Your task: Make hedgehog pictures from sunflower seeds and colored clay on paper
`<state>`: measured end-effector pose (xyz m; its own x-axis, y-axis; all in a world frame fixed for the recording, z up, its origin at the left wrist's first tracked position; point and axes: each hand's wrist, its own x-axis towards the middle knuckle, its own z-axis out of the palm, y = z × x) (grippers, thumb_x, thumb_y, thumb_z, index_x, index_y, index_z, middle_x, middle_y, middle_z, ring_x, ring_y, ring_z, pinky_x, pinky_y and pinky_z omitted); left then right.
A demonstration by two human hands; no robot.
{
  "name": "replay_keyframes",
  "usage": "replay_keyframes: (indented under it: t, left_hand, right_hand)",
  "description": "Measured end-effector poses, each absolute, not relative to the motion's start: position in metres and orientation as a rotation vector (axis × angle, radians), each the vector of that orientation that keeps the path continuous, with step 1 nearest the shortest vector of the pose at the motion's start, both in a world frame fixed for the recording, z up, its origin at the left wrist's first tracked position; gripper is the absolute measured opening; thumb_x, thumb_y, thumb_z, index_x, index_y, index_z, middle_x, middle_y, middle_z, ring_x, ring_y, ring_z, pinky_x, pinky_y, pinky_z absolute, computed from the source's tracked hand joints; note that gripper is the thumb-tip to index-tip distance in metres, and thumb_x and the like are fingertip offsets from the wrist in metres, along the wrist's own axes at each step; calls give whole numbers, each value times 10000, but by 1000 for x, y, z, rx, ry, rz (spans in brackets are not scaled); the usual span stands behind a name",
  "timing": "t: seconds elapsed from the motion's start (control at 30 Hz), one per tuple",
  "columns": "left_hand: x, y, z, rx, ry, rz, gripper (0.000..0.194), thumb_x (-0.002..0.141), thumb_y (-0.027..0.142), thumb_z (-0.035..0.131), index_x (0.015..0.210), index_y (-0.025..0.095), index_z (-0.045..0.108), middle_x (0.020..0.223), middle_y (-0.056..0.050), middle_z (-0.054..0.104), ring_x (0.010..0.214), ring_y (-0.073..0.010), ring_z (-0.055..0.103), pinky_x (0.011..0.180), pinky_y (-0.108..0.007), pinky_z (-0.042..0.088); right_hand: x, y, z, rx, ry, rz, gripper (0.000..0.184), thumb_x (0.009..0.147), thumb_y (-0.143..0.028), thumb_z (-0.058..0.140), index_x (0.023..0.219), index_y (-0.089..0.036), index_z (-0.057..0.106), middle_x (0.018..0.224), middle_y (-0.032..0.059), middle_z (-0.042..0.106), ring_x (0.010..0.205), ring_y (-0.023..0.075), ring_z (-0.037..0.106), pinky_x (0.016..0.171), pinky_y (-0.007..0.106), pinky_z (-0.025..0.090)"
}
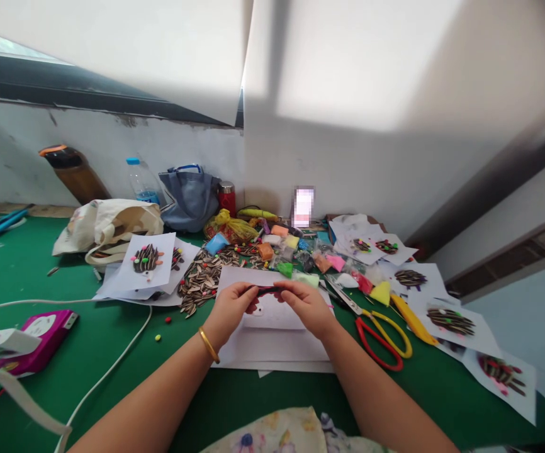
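My left hand and my right hand meet over a stack of white paper. Between their fingertips is a thin, dark strip of soft clay, pinched at both ends; the fingers partly hide it. Below it, a smaller white sheet carries a reddish-brown shape and a small white dot with a dark centre. A pile of striped sunflower seeds lies beyond my left hand. To the right of my right hand rest scissors with one red and one yellow handle loop.
Small bags of coloured clay crowd the back, before a propped phone. Seed-covered pictures lie left and right, near a yellow tool. A white cable and magenta box occupy the left, below a cloth bag.
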<state>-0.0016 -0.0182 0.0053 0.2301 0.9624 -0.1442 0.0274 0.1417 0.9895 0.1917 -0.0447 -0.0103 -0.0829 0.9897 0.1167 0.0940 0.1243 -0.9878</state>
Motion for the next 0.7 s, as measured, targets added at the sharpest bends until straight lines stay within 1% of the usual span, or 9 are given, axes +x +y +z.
replay_keyframes:
  t: [0.07, 0.17, 0.23, 0.3, 0.37, 0.43, 0.53, 0.6, 0.7]
  left_hand:
    - [0, -20, 6, 1193, 1094, 937, 367, 734, 483, 676, 827, 128, 677, 648, -13, 632, 564, -116, 562, 551, -237, 462]
    - [4, -25, 4, 1190, 1068, 925, 362, 752, 477, 667, 863, 133, 689, 678, -21, 648, 584, -117, 565, 560, -235, 456]
    - [7, -27, 2, 1206, 1055, 897, 358, 742, 459, 677, 902, 140, 703, 717, -30, 669, 590, -118, 564, 555, -235, 449]
    - [8, -29, 1, 1216, 1039, 860, 377, 728, 449, 686, 943, 141, 715, 751, -39, 685, 594, -119, 563, 559, -240, 449]
    - [9, -30, 0, 1207, 1010, 831, 403, 724, 451, 689, 972, 135, 718, 762, -47, 688, 600, -122, 568, 576, -248, 460]
    - [9, -31, 1, 1169, 964, 816, 405, 736, 458, 688, 971, 130, 715, 767, -51, 684, 620, -126, 582, 611, -258, 479]
    - [8, -33, 3, 1090, 850, 788, 389, 783, 490, 652, 930, 135, 710, 815, -68, 689, 707, -151, 624, 706, -290, 515]
    - [8, -33, 4, 1077, 796, 754, 416, 807, 532, 622, 893, 135, 709, 840, -84, 695, 765, -172, 643, 755, -312, 524]
    - [8, -33, 3, 1136, 829, 734, 428, 755, 537, 693, 891, 132, 713, 847, -87, 705, 756, -169, 647, 744, -300, 527]
  right_hand:
    - [187, -47, -11, -1068, -1309, 1226, 279, 836, -370, 634, 1070, -218, 618, 859, 17, 684, 827, 192, 674, 785, 363, 514]
    - [178, -52, -11, -1045, -1260, 1273, 219, 804, -363, 672, 915, -211, 560, 780, -5, 648, 760, 179, 665, 719, 333, 511]
    - [174, -54, -11, -1105, -1357, 1195, 191, 802, -351, 669, 832, -204, 551, 760, -7, 626, 720, 158, 623, 680, 304, 487]
    - [172, -54, -12, -1178, -1470, 1067, 170, 806, -339, 658, 813, -202, 557, 752, -12, 601, 698, 144, 571, 653, 283, 460]
    - [172, -53, -14, -1220, -1523, 971, 168, 803, -334, 655, 831, -208, 548, 736, -23, 574, 681, 138, 535, 631, 271, 439]
    - [173, -51, -18, -1227, -1530, 942, 184, 805, -336, 649, 892, -214, 542, 712, -36, 554, 663, 138, 522, 615, 267, 429]
    - [174, -48, -22, -1239, -1525, 939, 233, 827, -338, 623, 1015, -217, 557, 698, -39, 545, 653, 141, 527, 605, 266, 429]
    - [174, -48, -23, -1256, -1522, 934, 244, 834, -340, 620, 1039, -217, 572, 693, -38, 537, 641, 138, 521, 591, 262, 427]
    - [175, -49, -21, -1238, -1532, 943, 232, 840, -356, 631, 1021, -215, 600, 687, -35, 531, 632, 134, 513, 589, 259, 429]
